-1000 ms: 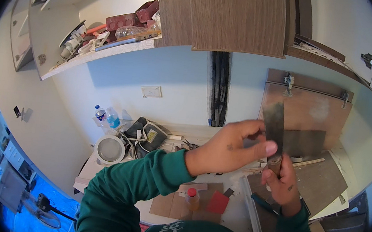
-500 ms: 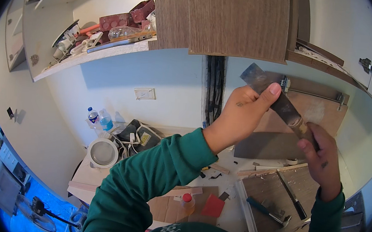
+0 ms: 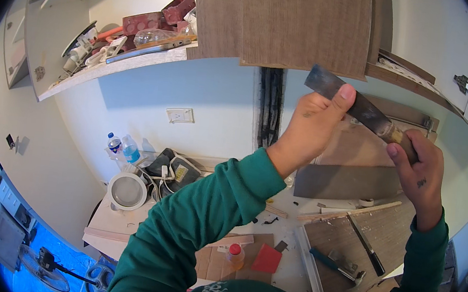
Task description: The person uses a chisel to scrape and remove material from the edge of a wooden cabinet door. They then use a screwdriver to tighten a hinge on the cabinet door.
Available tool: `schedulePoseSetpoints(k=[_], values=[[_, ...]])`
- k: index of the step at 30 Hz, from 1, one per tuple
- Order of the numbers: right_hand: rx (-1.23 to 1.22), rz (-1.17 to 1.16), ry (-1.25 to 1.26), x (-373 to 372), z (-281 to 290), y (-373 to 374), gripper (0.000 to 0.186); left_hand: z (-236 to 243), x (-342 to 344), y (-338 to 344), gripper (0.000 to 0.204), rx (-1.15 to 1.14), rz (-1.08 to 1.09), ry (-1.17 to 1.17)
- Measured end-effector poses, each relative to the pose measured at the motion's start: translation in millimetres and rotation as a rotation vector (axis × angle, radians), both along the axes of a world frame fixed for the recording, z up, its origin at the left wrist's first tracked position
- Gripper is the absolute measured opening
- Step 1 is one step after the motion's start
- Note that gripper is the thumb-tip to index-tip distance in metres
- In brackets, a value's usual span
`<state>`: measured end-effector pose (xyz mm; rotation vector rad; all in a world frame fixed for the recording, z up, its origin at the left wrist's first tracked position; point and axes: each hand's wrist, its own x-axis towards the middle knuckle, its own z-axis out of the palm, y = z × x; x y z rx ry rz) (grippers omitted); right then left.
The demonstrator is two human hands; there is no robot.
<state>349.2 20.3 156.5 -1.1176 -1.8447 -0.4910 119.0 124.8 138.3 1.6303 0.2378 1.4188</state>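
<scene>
Both hands hold a chisel [image 3: 369, 116] up in front of the wall cabinet, its broad dark blade pointing to the upper left. My left hand [image 3: 315, 120] is closed on the blade, thumb lying on its face near the tip. Around the wooden handle, at the lower right end, my right hand [image 3: 424, 173] is wrapped. The handle's butt is partly hidden by those fingers. Below my right hand, a hammer [image 3: 331, 263] with a blue handle and a long dark bar-like tool [image 3: 367, 246] lie on a brown wood panel [image 3: 322, 233].
Overhead, an open cabinet shelf [image 3: 146, 54] carries red boxes and fittings. A brown cabinet door [image 3: 303, 28] hangs close above the chisel. On the counter are bottles [image 3: 131, 149], a round white lamp [image 3: 127, 192], cables, a red-capped bottle [image 3: 235, 257] and a red piece [image 3: 268, 258].
The chisel has shifted a little right and tilted flatter, its tip slightly higher. Both hands moved with it, and more of the blade shows between them.
</scene>
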Motion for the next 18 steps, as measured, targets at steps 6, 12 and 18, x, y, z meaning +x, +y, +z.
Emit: schedulePoseSetpoints(k=[6, 12, 18], values=[[0.026, 0.007, 0.029, 1.7, 3.5, -4.0, 0.030, -3.0, 4.6, 10.4, 0.057, -0.007, 0.000, 0.066], [0.079, -0.005, -0.009, -14.0, 9.3, -5.9, 0.030, 3.6, -7.5, 1.5, 0.057, 0.050, -0.077, -0.002], [0.041, -0.064, 0.001, -2.9, 7.5, -15.7, 0.032, -0.5, 2.6, 10.0, 0.057, 0.019, -0.008, 0.105]])
